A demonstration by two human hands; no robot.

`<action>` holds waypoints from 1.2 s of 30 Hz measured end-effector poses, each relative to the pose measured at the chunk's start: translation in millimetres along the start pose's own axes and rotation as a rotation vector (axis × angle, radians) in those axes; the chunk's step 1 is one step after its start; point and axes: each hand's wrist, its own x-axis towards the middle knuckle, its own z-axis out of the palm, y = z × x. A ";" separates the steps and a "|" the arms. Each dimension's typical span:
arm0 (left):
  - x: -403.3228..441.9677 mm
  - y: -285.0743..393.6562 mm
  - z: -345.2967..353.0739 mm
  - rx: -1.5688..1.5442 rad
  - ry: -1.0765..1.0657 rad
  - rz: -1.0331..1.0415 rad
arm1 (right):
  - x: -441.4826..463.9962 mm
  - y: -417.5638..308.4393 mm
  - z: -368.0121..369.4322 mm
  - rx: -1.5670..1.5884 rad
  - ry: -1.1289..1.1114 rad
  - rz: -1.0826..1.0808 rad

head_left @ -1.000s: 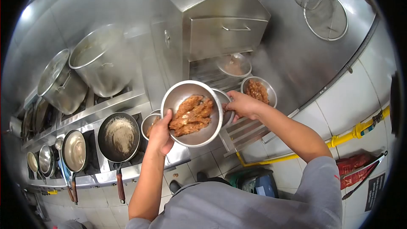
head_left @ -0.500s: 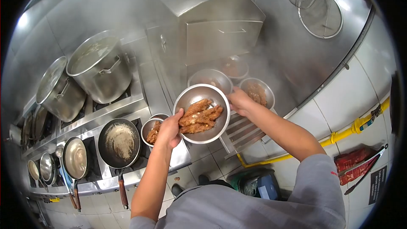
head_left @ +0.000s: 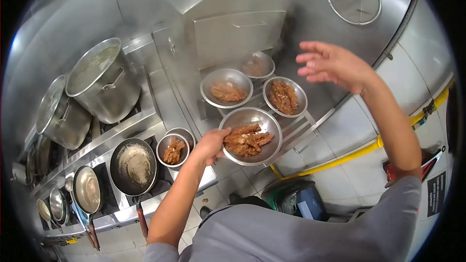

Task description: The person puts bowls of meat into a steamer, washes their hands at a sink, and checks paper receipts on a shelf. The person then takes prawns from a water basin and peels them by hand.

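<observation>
Head view: gripping what, nearest the body?

— Gripping a bowl (head_left: 258, 115) by its left rim with the left hand (head_left: 209, 146); holding browned food (head_left: 247, 140) in it, at the near end of the rack (head_left: 293, 136). Being unable to tell about contact with the slats.

— Managing that hold well by doing what?

— Probably by keeping the rim level, pinching firmly and leaving fingertips clear of the food. Likely risking a tip with a one-sided grip, and possibly facing hot metal.

— Doing what with the right hand (head_left: 330, 65)?

— Holding nothing with it: hovering beyond the bowl, to its right, with fingers spread. Perhaps steadying better with both hands, while minding the steam.

— Seeing what farther off?

— Seeing a left bowl (head_left: 235, 75), a right bowl (head_left: 298, 87) and a back bowl (head_left: 267, 59), all holding similar food, before a steel box (head_left: 238, 34).

— Reading any writing?

— Finding no legible brand on bowls or box. Reading, apparently, "TURN ON EXHAUST BEFORE GAS & COOKING EQUIPMENT" on a dark sign (head_left: 436, 195) at far right; leaving its top line unsure, being small and sideways.
</observation>
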 end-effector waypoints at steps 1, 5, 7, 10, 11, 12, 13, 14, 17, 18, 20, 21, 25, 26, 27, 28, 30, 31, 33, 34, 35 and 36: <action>6.2 -0.7 6.3 0.013 -0.034 -0.014 | -9.0 11.8 1.4 0.030 -0.063 0.017; 3.9 2.3 29.3 0.049 -0.075 0.010 | -39.9 64.9 -2.3 0.045 -0.122 0.091; 8.4 -1.5 24.0 0.060 -0.039 0.019 | -57.8 84.3 -7.3 0.020 -0.119 0.183; 1.2 0.1 12.9 0.025 0.075 0.110 | -87.4 140.5 -9.6 0.028 -0.131 0.335; 4.4 -0.3 6.7 0.025 0.084 0.113 | -97.2 165.1 -6.5 0.054 -0.167 0.383; 9.9 -3.6 -0.3 -0.067 0.115 0.183 | -105.5 188.0 0.8 0.078 -0.205 0.433; 12.2 -4.2 -5.2 -0.157 0.145 0.256 | -111.6 208.0 13.2 0.123 -0.216 0.477; 10.3 1.4 -2.7 -0.211 0.161 0.253 | -117.6 224.8 23.8 0.167 -0.224 0.521; 11.9 12.2 9.6 -0.312 0.220 0.343 | -121.7 244.5 70.9 0.507 -0.007 0.432; 13.7 14.5 10.3 -0.308 0.219 0.347 | -116.6 249.8 78.9 0.509 -0.007 0.427; 21.2 16.5 10.9 -0.318 0.164 0.333 | -108.1 258.0 90.0 0.813 0.139 0.311; 25.1 16.1 10.5 -0.315 0.162 0.334 | -106.2 256.8 90.9 0.815 0.141 0.308; 29.6 19.0 4.5 -0.309 0.153 0.324 | -96.0 249.1 89.9 0.837 0.150 0.299; 26.5 16.1 2.5 -0.299 0.188 0.313 | -95.9 247.9 89.7 0.842 0.135 0.317; 23.0 12.4 0.1 -0.299 0.186 0.315 | -94.9 247.9 88.6 0.842 0.136 0.315; 18.0 6.7 -3.1 -0.282 0.228 0.326 | -93.8 248.4 87.9 0.844 0.102 0.309; 10.4 -9.0 -12.3 -0.271 0.283 0.331 | -91.0 248.6 89.4 0.850 0.068 0.307; 7.0 -16.6 -13.3 -0.269 0.284 0.330 | -87.6 248.0 89.9 0.840 0.078 0.299; -0.8 -25.1 -13.6 -0.256 0.253 0.368 | -79.4 245.9 90.6 0.829 0.085 0.286; -4.0 -28.2 -12.2 -0.256 0.255 0.370 | -75.7 244.9 90.7 0.834 0.071 0.276; -6.9 -30.9 -9.6 -0.252 0.258 0.373 | -72.1 243.8 90.8 0.838 0.059 0.267; -9.7 -33.9 -7.2 -0.249 0.261 0.374 | -68.7 243.4 91.2 0.836 0.058 0.267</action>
